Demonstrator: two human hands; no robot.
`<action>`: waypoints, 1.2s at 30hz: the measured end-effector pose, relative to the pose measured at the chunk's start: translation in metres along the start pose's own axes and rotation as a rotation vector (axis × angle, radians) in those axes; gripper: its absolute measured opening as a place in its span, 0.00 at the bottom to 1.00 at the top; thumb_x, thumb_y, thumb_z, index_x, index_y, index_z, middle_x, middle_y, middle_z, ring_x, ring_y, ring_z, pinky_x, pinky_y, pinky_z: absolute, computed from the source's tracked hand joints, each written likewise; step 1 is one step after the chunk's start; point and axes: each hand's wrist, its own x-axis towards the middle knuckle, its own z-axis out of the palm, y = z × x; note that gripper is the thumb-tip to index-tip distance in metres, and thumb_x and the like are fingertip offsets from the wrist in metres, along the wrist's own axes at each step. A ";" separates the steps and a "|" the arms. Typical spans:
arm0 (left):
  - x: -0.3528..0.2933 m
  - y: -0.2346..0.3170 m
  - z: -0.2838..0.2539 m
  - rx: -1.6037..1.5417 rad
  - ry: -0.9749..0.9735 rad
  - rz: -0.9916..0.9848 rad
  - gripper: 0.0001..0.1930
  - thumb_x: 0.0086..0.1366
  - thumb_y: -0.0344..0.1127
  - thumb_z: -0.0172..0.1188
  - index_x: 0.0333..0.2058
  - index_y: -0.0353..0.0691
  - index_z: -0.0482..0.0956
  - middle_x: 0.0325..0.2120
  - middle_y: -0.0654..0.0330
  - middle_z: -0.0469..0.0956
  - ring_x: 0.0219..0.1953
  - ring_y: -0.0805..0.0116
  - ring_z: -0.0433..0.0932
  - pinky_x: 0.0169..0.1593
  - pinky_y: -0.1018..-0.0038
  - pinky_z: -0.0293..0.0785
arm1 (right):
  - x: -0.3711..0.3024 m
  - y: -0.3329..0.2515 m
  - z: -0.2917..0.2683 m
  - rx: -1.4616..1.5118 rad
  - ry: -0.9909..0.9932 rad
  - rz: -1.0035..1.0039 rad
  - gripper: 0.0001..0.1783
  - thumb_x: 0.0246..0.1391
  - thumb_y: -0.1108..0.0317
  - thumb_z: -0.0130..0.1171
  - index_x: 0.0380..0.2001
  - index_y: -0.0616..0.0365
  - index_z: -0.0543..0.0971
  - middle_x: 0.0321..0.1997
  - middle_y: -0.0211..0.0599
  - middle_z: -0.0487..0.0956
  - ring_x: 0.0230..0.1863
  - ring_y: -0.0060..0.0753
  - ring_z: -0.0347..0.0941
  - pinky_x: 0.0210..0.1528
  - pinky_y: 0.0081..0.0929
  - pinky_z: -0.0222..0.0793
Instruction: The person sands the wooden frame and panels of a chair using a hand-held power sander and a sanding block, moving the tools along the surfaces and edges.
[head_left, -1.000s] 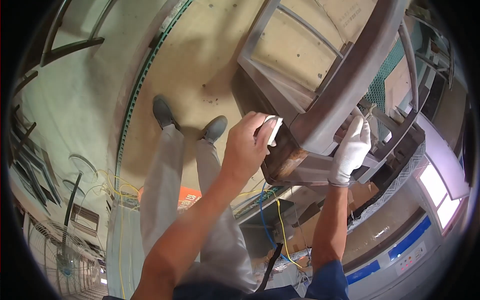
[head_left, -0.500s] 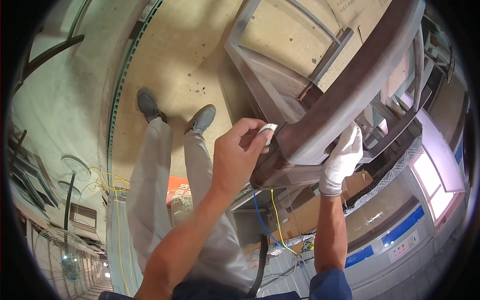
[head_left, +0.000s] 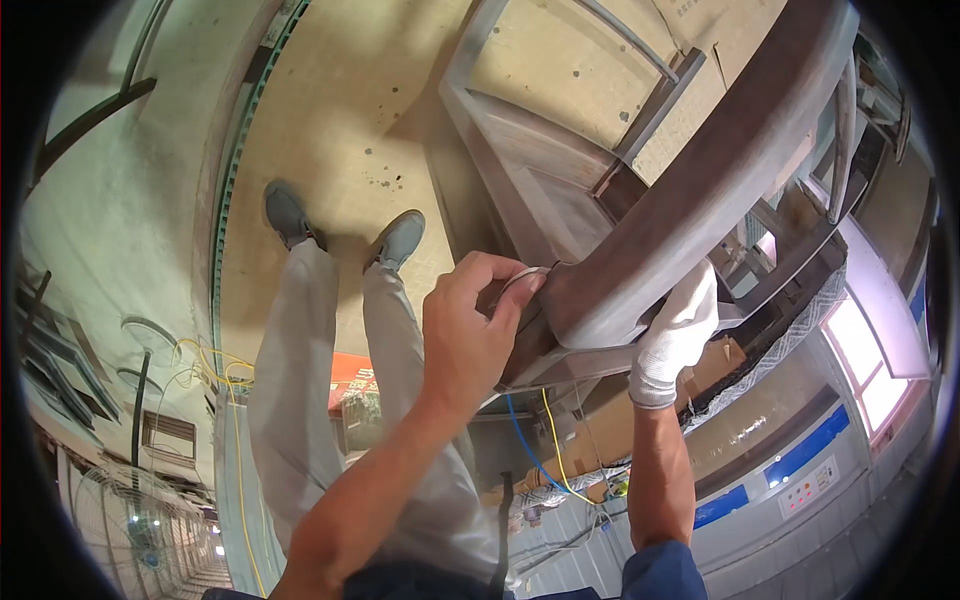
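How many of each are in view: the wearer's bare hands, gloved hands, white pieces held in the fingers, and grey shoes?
Bare left hand: 1
Gloved right hand: 1
White held piece: 1
Grey shoes: 2
Total: 5

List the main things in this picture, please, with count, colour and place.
Wooden frame: one, grey-brown, upper centre to right.
Thin piece: one, white, at frame's near corner.
Floor: one, tan, upper centre.
Blue cable: one, blue, below frame.
Yellow cables: at least two, yellow, lower half.
Fan: one, grey, lower left.
Control panel: one, pale grey, lower right.
Shoes: two, grey, left of centre.
Trousers: one pair, pale grey, lower left.
Left hand: one, bare, centre, pinching the piece.
Right hand: one, white-gloved, beside the frame.
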 end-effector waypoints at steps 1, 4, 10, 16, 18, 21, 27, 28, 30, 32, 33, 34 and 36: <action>-0.001 -0.003 0.003 0.061 0.031 0.056 0.05 0.64 0.30 0.70 0.33 0.37 0.83 0.30 0.62 0.85 0.31 0.67 0.82 0.45 0.72 0.73 | 0.000 0.000 0.000 0.003 0.010 -0.004 0.25 0.77 0.51 0.45 0.46 0.65 0.78 0.28 0.26 0.74 0.24 0.15 0.65 0.23 0.19 0.61; 0.001 -0.004 0.009 0.093 0.117 0.152 0.04 0.62 0.29 0.70 0.31 0.41 0.83 0.29 0.65 0.84 0.31 0.65 0.78 0.48 0.71 0.66 | 0.002 0.005 0.001 -0.048 0.035 -0.081 0.25 0.77 0.51 0.45 0.47 0.64 0.78 0.27 0.26 0.73 0.22 0.14 0.63 0.21 0.17 0.58; -0.001 -0.004 0.008 0.162 0.131 0.206 0.03 0.60 0.27 0.71 0.32 0.39 0.85 0.32 0.62 0.86 0.41 0.64 0.78 0.50 0.69 0.71 | -0.002 0.003 -0.001 0.101 -0.004 -0.038 0.24 0.77 0.51 0.46 0.49 0.65 0.77 0.26 0.24 0.71 0.21 0.12 0.61 0.19 0.15 0.56; 0.003 -0.017 0.020 0.089 0.218 0.341 0.06 0.59 0.26 0.70 0.30 0.42 0.81 0.28 0.65 0.83 0.32 0.65 0.79 0.48 0.70 0.64 | -0.001 0.011 -0.007 -0.058 -0.019 -0.091 0.23 0.75 0.59 0.47 0.56 0.70 0.75 0.45 0.39 0.81 0.42 0.25 0.73 0.48 0.23 0.70; 0.003 -0.017 0.022 0.089 0.219 0.346 0.06 0.60 0.26 0.70 0.30 0.42 0.80 0.28 0.64 0.83 0.32 0.64 0.79 0.48 0.70 0.64 | -0.001 0.007 -0.006 -0.037 -0.025 -0.060 0.23 0.75 0.60 0.47 0.57 0.70 0.75 0.46 0.40 0.81 0.43 0.26 0.74 0.49 0.24 0.70; 0.006 -0.015 0.021 0.076 0.219 0.340 0.07 0.61 0.27 0.70 0.30 0.42 0.79 0.28 0.64 0.83 0.30 0.63 0.78 0.48 0.69 0.64 | 0.000 0.007 -0.005 -0.081 -0.013 -0.097 0.23 0.74 0.61 0.47 0.61 0.70 0.74 0.51 0.43 0.81 0.48 0.29 0.75 0.53 0.26 0.71; 0.007 -0.017 0.022 0.103 0.228 0.384 0.06 0.62 0.27 0.69 0.31 0.42 0.79 0.27 0.65 0.83 0.29 0.62 0.78 0.47 0.69 0.64 | 0.002 0.000 0.001 -0.059 0.003 -0.245 0.23 0.76 0.54 0.44 0.43 0.64 0.78 0.21 0.29 0.72 0.13 0.15 0.64 0.17 0.19 0.60; 0.006 -0.017 0.019 0.117 0.219 0.389 0.06 0.62 0.27 0.69 0.31 0.42 0.79 0.27 0.65 0.83 0.29 0.62 0.78 0.47 0.68 0.64 | 0.001 0.002 0.000 -0.066 0.001 -0.259 0.22 0.76 0.55 0.44 0.44 0.64 0.78 0.21 0.29 0.72 0.13 0.15 0.64 0.17 0.18 0.60; 0.000 -0.017 0.016 0.136 0.190 0.385 0.06 0.62 0.27 0.69 0.31 0.42 0.79 0.28 0.65 0.84 0.29 0.62 0.79 0.47 0.69 0.63 | 0.001 0.012 -0.005 -0.104 0.032 -0.374 0.22 0.76 0.55 0.44 0.46 0.65 0.78 0.22 0.30 0.73 0.13 0.15 0.65 0.17 0.18 0.61; 0.000 -0.018 0.013 0.151 0.162 0.382 0.05 0.61 0.26 0.68 0.32 0.42 0.79 0.28 0.64 0.84 0.30 0.62 0.79 0.47 0.69 0.63 | 0.005 0.017 -0.006 -0.129 0.035 -0.393 0.22 0.76 0.56 0.44 0.49 0.65 0.78 0.24 0.30 0.75 0.15 0.16 0.66 0.19 0.18 0.63; 0.003 -0.024 0.013 0.139 0.175 0.409 0.06 0.61 0.26 0.69 0.32 0.42 0.80 0.29 0.64 0.85 0.30 0.63 0.80 0.47 0.69 0.63 | 0.002 0.011 -0.006 -0.125 0.003 -0.310 0.22 0.76 0.57 0.44 0.51 0.66 0.78 0.26 0.31 0.76 0.17 0.16 0.67 0.20 0.18 0.64; 0.003 -0.026 0.014 0.131 0.176 0.397 0.06 0.60 0.26 0.69 0.32 0.43 0.80 0.29 0.64 0.85 0.30 0.63 0.80 0.47 0.69 0.63 | -0.001 0.005 -0.006 -0.124 -0.029 -0.228 0.23 0.76 0.57 0.43 0.53 0.67 0.78 0.28 0.32 0.78 0.19 0.17 0.69 0.22 0.18 0.65; 0.004 -0.027 0.014 0.115 0.176 0.372 0.06 0.60 0.26 0.69 0.32 0.43 0.80 0.29 0.64 0.85 0.30 0.64 0.80 0.48 0.70 0.62 | -0.003 -0.001 -0.004 -0.048 -0.036 -0.115 0.23 0.76 0.59 0.44 0.56 0.69 0.77 0.30 0.30 0.77 0.22 0.14 0.67 0.22 0.16 0.63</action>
